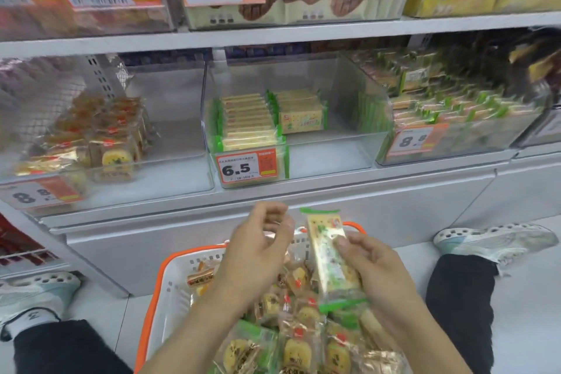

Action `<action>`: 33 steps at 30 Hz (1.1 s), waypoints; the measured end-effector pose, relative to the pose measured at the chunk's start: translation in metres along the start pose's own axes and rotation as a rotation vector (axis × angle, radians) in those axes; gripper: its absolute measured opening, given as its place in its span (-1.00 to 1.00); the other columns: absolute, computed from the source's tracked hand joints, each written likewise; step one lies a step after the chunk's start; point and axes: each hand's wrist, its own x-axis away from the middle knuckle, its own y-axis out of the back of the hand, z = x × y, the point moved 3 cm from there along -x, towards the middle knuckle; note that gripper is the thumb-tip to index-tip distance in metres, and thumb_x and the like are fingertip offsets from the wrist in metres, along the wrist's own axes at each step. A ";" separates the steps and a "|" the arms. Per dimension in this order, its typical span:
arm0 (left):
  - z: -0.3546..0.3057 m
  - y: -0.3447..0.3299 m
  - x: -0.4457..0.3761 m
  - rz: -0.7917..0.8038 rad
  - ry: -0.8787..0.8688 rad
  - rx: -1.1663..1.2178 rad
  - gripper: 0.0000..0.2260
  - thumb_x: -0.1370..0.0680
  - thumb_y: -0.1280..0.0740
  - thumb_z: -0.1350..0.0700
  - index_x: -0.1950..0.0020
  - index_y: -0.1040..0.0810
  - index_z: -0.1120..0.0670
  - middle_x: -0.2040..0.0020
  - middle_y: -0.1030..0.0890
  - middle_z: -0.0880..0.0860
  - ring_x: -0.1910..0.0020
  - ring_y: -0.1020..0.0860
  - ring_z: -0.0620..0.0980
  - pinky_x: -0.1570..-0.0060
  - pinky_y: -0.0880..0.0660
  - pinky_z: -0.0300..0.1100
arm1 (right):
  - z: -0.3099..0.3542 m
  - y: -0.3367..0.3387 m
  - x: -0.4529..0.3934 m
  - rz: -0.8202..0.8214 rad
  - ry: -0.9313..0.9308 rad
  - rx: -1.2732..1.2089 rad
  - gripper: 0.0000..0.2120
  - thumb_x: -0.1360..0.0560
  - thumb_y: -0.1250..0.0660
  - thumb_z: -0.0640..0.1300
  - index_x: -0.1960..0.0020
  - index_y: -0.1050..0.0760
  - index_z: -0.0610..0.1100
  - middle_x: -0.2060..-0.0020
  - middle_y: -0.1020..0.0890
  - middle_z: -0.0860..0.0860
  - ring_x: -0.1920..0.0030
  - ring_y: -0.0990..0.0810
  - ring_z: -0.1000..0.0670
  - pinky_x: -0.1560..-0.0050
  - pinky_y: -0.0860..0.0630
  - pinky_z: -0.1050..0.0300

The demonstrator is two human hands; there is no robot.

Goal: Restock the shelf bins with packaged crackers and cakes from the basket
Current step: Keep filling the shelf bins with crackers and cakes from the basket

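A white basket with an orange rim (158, 291) stands on the floor between my legs, full of wrapped cakes (296, 349) and cracker packs. My right hand (376, 270) grips a green-edged cracker pack (329, 255) upright above the basket. My left hand (258, 252) hovers beside it, fingers loosely curled, holding nothing. Straight ahead, the middle clear bin (334, 155) with the 6.5 price tag holds two rows of the same cracker packs (249, 121) at its left and back.
The left clear bin (170, 179) holds gold-wrapped cakes (100, 143). The right bin (449, 149) is heaped with green cracker packs. An upper shelf carries boxed biscuits behind price tags. My shoes (498, 240) rest on the floor either side of the basket.
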 end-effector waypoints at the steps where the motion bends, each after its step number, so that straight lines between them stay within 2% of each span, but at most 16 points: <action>1: -0.015 0.006 -0.015 -0.055 -0.090 -0.068 -0.92 -0.62 -0.32 0.06 -0.11 -0.54 -0.06 0.00 -0.63 -0.12 0.04 -0.57 -0.26 0.11 -0.47 -0.43 | 0.017 0.001 -0.009 -0.020 0.011 -0.059 -0.66 -0.38 -0.45 0.02 -0.07 -0.66 -0.15 0.06 -0.73 -0.15 0.09 -0.71 -0.11 -0.07 -0.58 -0.10; 4: -0.057 0.023 -0.066 -0.161 -0.322 -0.262 -0.93 -0.60 -0.32 0.17 0.00 -0.59 0.04 0.09 -0.64 -0.11 0.12 -0.56 -0.20 0.11 -0.41 -0.44 | 0.078 -0.004 -0.037 0.044 0.110 -0.148 -0.61 -0.36 -0.44 -0.04 -0.14 -0.61 -0.18 0.01 -0.73 -0.13 0.07 -0.71 -0.03 0.03 -0.61 0.06; 6: -0.069 0.033 -0.109 -0.232 -0.368 -0.397 -0.91 -0.58 -0.30 0.19 0.00 -0.61 0.09 0.04 -0.64 -0.02 0.02 -0.54 -0.07 0.01 -0.39 -0.34 | 0.120 -0.012 -0.054 0.107 0.243 -0.049 -0.67 -0.41 -0.46 -0.16 -0.17 -0.59 -0.13 -0.03 -0.73 -0.07 -0.01 -0.71 -0.01 0.01 -0.63 0.12; 9: -0.059 0.041 -0.167 -0.221 -0.206 -0.611 -0.82 -0.61 -0.24 0.06 -0.12 -0.55 0.09 -0.13 -0.59 0.09 -0.25 -0.44 0.11 -0.24 -0.37 -0.03 | 0.173 -0.023 -0.082 0.045 0.554 0.442 -0.65 -0.47 -0.49 -0.30 -0.18 -0.57 -0.01 -0.01 -0.71 0.08 -0.02 -0.69 0.08 -0.06 -0.60 0.17; 11: -0.047 0.034 -0.182 -0.165 -0.031 -0.769 -0.67 -0.63 -0.15 -0.05 -0.23 -0.49 0.13 -0.22 -0.54 0.17 -0.30 -0.41 0.20 -0.28 -0.36 0.09 | 0.195 -0.031 -0.104 -0.039 0.700 0.777 -0.64 -0.48 -0.47 -0.26 -0.20 -0.56 0.04 0.04 -0.65 0.20 0.00 -0.61 0.16 -0.07 -0.48 0.31; 12: -0.043 0.030 -0.185 -0.162 0.022 -0.845 -0.62 -0.64 -0.11 -0.07 -0.28 -0.47 0.16 -0.26 -0.52 0.20 -0.31 -0.41 0.22 -0.28 -0.34 0.11 | 0.202 -0.036 -0.116 -0.065 0.738 0.903 -0.64 -0.48 -0.46 -0.25 -0.21 -0.56 0.04 0.04 -0.63 0.20 -0.01 -0.58 0.15 -0.07 -0.45 0.31; 14: -0.040 0.026 -0.187 -0.168 0.052 -0.928 -0.60 -0.64 -0.07 -0.05 -0.32 -0.45 0.17 -0.31 -0.50 0.22 -0.34 -0.39 0.21 -0.29 -0.30 0.11 | 0.203 -0.044 -0.149 -0.081 0.732 1.123 -0.62 -0.48 -0.45 -0.22 -0.24 -0.53 0.05 -0.05 -0.66 0.10 -0.11 -0.59 0.00 -0.17 -0.49 0.11; 16: -0.039 0.029 -0.189 -0.139 0.088 -0.896 -0.60 -0.63 -0.06 -0.03 -0.34 -0.44 0.17 -0.35 -0.47 0.21 -0.36 -0.37 0.20 -0.30 -0.28 0.10 | 0.196 -0.049 -0.187 -0.061 0.632 1.326 -0.59 -0.49 -0.44 -0.19 -0.30 -0.49 0.03 -0.17 -0.65 -0.02 -0.21 -0.57 -0.15 -0.23 -0.49 -0.09; 19: -0.037 0.034 -0.195 -0.064 0.161 -0.754 -0.55 -0.63 -0.02 -0.08 -0.39 -0.42 0.14 -0.38 -0.43 0.23 -0.36 -0.36 0.21 -0.30 -0.27 0.12 | 0.181 -0.054 -0.236 0.001 0.409 1.488 -0.49 -0.47 -0.43 -0.20 -0.39 -0.44 0.00 -0.29 -0.56 -0.07 -0.32 -0.49 -0.20 -0.36 -0.40 -0.20; 21: -0.037 0.033 -0.195 -0.040 0.176 -0.716 -0.52 -0.63 0.01 -0.10 -0.41 -0.41 0.12 -0.39 -0.41 0.23 -0.37 -0.35 0.21 -0.32 -0.27 0.13 | 0.169 -0.058 -0.260 0.046 0.354 1.475 -0.43 -0.43 -0.45 -0.23 -0.41 -0.42 -0.03 -0.30 -0.53 -0.10 -0.33 -0.47 -0.19 -0.35 -0.43 -0.13; 23: -0.036 0.032 -0.194 -0.044 0.162 -0.752 -0.54 -0.65 0.01 -0.10 -0.40 -0.41 0.12 -0.40 -0.40 0.22 -0.38 -0.34 0.20 -0.32 -0.25 0.13 | 0.161 -0.060 -0.276 0.030 0.386 1.442 -0.39 -0.40 -0.50 -0.19 -0.41 -0.41 -0.04 -0.32 -0.53 -0.11 -0.32 -0.48 -0.19 -0.30 -0.48 -0.06; 26: -0.035 0.030 -0.194 -0.058 0.142 -0.808 -0.56 -0.67 0.01 -0.07 -0.41 -0.40 0.12 -0.41 -0.39 0.21 -0.39 -0.33 0.19 -0.33 -0.24 0.10 | 0.159 -0.058 -0.286 -0.107 0.412 1.459 -0.20 -0.35 -0.58 -0.01 -0.50 -0.29 0.03 -0.41 -0.38 -0.13 -0.41 -0.32 -0.24 -0.37 -0.38 -0.19; 28: -0.034 0.029 -0.196 -0.069 0.130 -0.806 -0.57 -0.68 0.03 -0.06 -0.40 -0.41 0.13 -0.40 -0.40 0.22 -0.38 -0.34 0.19 -0.32 -0.25 0.11 | 0.159 -0.054 -0.289 -0.165 0.411 1.437 -0.09 -0.31 -0.61 0.06 -0.53 -0.24 0.03 -0.39 -0.31 -0.16 -0.42 -0.25 -0.26 -0.38 -0.34 -0.22; 33: -0.033 0.029 -0.195 -0.098 0.117 -0.819 -0.57 -0.68 0.04 -0.04 -0.38 -0.42 0.14 -0.40 -0.41 0.22 -0.37 -0.35 0.18 -0.31 -0.26 0.12 | 0.149 -0.051 -0.294 -0.081 0.363 1.382 -0.07 -0.27 -0.56 0.21 -0.51 -0.24 0.00 -0.35 -0.36 -0.21 -0.38 -0.29 -0.26 -0.37 -0.41 -0.08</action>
